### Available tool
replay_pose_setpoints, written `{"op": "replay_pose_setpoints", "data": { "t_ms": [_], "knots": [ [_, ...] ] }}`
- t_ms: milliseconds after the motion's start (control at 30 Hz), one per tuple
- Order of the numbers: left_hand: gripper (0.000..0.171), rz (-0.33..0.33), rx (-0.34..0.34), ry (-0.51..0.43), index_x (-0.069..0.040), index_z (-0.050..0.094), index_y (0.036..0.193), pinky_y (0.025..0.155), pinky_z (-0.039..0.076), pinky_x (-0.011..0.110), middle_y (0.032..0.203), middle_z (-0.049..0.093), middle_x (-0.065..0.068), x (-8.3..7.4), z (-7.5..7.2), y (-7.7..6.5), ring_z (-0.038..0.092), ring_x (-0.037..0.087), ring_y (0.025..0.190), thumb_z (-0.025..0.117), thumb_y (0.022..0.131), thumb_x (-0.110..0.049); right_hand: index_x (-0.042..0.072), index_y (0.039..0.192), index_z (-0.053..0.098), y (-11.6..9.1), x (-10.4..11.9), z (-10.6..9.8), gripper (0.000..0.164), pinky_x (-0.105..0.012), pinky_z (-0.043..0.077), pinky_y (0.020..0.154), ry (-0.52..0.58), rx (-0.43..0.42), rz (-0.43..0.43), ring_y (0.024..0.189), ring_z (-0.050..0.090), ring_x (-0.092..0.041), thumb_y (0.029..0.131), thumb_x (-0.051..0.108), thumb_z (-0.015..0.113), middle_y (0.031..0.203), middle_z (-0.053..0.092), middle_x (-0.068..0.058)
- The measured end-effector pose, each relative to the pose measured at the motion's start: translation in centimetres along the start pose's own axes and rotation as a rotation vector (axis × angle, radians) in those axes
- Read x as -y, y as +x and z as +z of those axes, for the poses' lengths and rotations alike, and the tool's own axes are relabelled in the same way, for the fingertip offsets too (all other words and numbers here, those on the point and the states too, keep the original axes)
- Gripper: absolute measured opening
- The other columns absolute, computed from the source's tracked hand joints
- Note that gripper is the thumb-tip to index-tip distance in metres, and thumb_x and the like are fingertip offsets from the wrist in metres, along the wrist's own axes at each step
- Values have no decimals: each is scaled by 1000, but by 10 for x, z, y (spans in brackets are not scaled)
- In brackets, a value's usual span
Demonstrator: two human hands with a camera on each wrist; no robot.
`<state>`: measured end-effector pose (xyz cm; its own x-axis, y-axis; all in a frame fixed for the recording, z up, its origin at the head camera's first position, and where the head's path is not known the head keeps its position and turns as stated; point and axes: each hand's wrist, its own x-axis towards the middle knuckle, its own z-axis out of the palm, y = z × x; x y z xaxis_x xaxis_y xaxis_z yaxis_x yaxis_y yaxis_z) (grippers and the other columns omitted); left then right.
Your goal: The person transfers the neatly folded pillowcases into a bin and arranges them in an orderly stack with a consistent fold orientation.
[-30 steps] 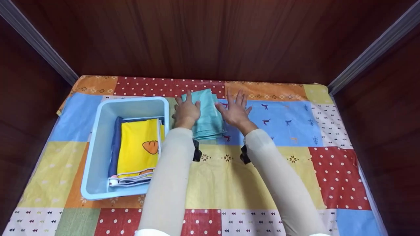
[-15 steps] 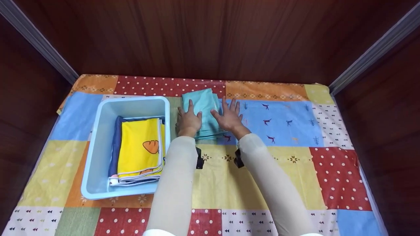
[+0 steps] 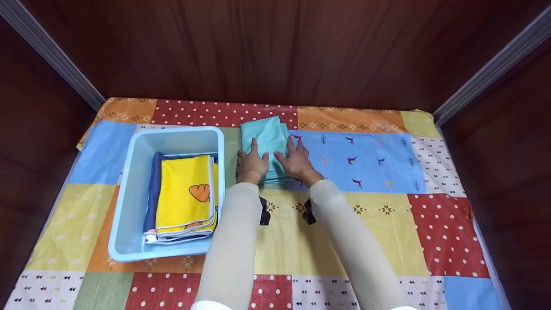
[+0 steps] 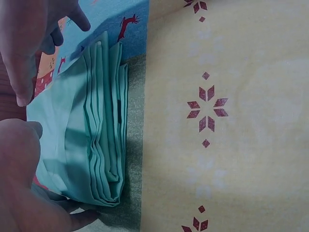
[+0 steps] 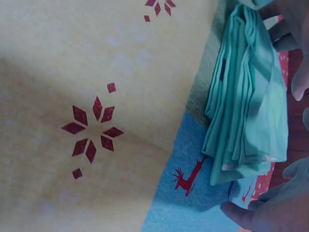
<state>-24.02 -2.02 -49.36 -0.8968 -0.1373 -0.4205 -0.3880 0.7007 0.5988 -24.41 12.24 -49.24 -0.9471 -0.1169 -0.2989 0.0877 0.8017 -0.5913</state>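
A folded teal cloth [image 3: 269, 137] in several layers lies flat near the back of the table. My left hand [image 3: 253, 163] is at its left side, fingers spread and thumb pointing inward over it. On the opposite side, my right hand [image 3: 297, 161] has its fingers extended along the right edge. In the left wrist view the stacked folds of the teal cloth [image 4: 72, 130] face the camera, with fingers [image 4: 82, 220] low beside its edge. The right wrist view shows the same cloth [image 5: 251, 96] between both hands, fingers [image 5: 239, 212] just off its side.
Left of the hands stands a light blue plastic bin [image 3: 122, 206]. Inside it are a folded yellow cloth [image 3: 183, 189] with an orange print and a dark blue cloth [image 3: 151, 193]. A patchwork tablecloth [image 3: 374, 241] covers the table; dark wood panels [image 3: 275, 51] rise around it.
Both hands have drawn slightly toward the front and closer together, the right one moving left to the teal cloth's edge. The teal cloth and bin stay in place.
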Motion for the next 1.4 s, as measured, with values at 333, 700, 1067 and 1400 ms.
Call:
{"op": "replay_pose_setpoints", "data": {
  "t_ms": [333, 700, 1067, 1400],
  "knots": [
    [67, 8, -25, -16, -26, 13, 165, 116, 30, 57, 163, 20, 25, -1, 0, 0, 25, 40, 148, 45, 108, -41, 4, 163, 4, 1, 1, 5, 81, -56, 18, 122, -7, 51, 30, 151, 16, -47, 108, 49, 41, 165, 22, -24],
    [71, 5, -74, -73, -6, 16, 163, 117, 32, 49, 157, 35, 24, 4, -5, 0, 34, 38, 144, 49, 107, -35, -6, 160, 6, 2, -3, 1, 83, -47, 21, 123, 174, 33, 74, 152, 20, -37, 107, 44, 46, 165, 18, -27],
    [52, -43, -19, -275, 7, 36, 149, 111, 39, 46, 145, 49, 23, 7, -13, -7, 46, 35, 134, 47, 107, -23, -6, 126, 49, -2, -12, -2, 53, -42, 47, 85, 343, 15, 230, 92, 49, -24, 103, 41, 57, 105, 51, -13],
    [51, -41, 95, -387, 6, 29, 153, 112, 36, 41, 150, 42, 21, 7, -14, -4, 42, 28, 131, 36, 104, -7, -7, 129, 51, -2, -16, -3, 48, -44, 52, 90, 412, 27, 274, 97, 55, -25, 99, 29, 64, 115, 57, -17]
  ]
}}
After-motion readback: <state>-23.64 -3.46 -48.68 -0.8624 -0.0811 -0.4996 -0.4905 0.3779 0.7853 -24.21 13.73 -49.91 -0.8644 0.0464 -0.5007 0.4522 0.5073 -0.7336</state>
